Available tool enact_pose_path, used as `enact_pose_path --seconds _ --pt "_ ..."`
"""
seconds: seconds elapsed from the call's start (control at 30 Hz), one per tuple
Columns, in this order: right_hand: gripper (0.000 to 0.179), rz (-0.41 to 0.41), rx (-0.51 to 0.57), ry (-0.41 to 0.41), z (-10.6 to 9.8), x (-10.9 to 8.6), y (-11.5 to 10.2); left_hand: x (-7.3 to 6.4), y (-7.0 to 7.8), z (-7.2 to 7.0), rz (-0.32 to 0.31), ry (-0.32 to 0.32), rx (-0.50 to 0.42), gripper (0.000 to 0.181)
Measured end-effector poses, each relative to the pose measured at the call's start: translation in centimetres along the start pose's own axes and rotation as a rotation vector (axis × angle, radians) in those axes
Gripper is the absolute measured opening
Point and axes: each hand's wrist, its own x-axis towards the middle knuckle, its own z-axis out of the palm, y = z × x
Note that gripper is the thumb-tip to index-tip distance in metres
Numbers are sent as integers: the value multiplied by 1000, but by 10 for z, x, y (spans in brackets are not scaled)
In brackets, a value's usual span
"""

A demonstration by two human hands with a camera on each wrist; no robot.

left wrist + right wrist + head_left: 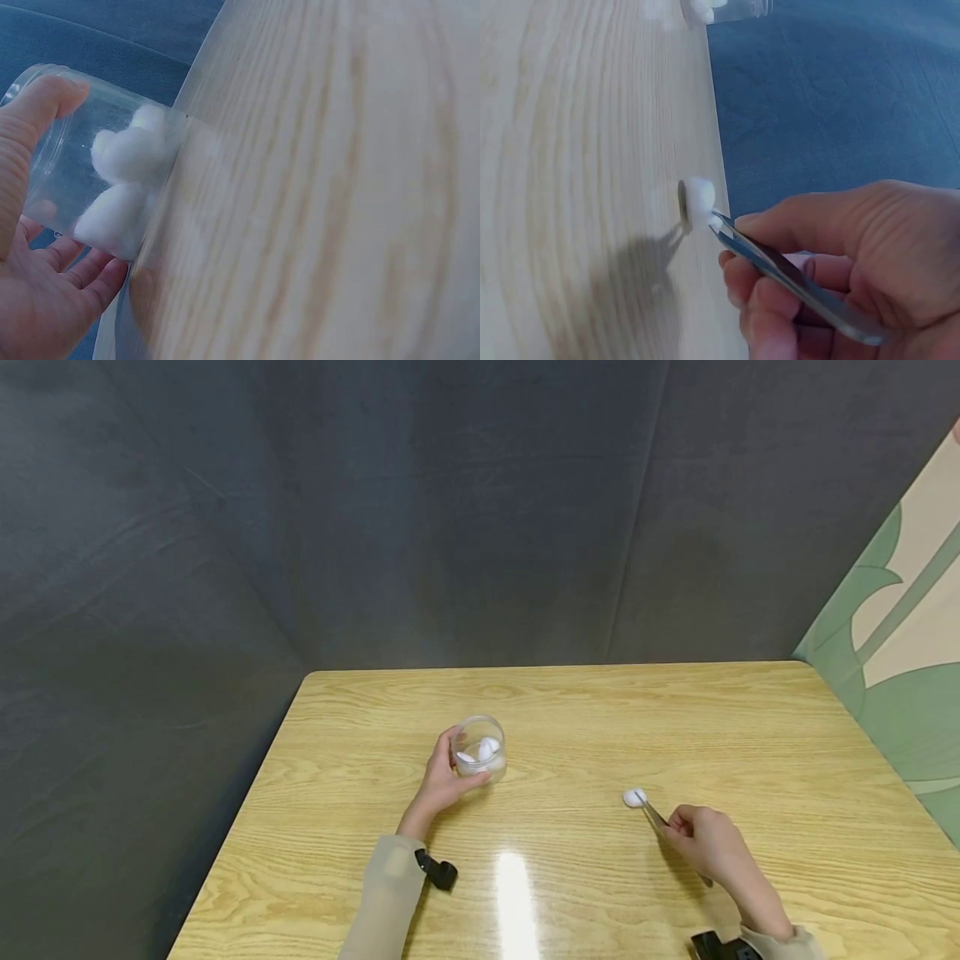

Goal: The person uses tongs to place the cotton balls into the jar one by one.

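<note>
A clear plastic jar (480, 752) stands on the wooden table with several white cotton balls (131, 154) inside. My left hand (444, 781) holds the jar from its near left side, the thumb (64, 94) and fingers spread round its wall. To the right, my right hand (708, 843) pinches metal tweezers (795, 285) between thumb and fingers. The tweezers' tips touch a single cotton ball (700, 201), also seen in the head view as a white tuft (634, 797). A narrow shadow lies beside the ball, and whether it is lifted off the table I cannot tell.
The wooden table (570, 718) has a far edge against a dark cloth (480, 527). A green and beige leaf-patterned surface (900, 693) borders the right side. Black wrist cameras (437, 870) are strapped to both wrists.
</note>
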Motion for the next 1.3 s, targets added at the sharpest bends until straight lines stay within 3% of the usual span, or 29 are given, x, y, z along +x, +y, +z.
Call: enact_pose_path --seconds 0.5,0.57,0.83,1.3 --pt "13 -42 9 71 -11 7 -12 2 1 0 6 2 4 80" --pt "13 -47 16 77 -13 9 -15 3 -2 0 5 2 2 80" --pt "14 -72 16 110 -17 18 -23 12 -39 6 -7 16 1 85" --pt "13 -113 35 141 -18 30 -39 11 -42 6 -10 23 16 85"
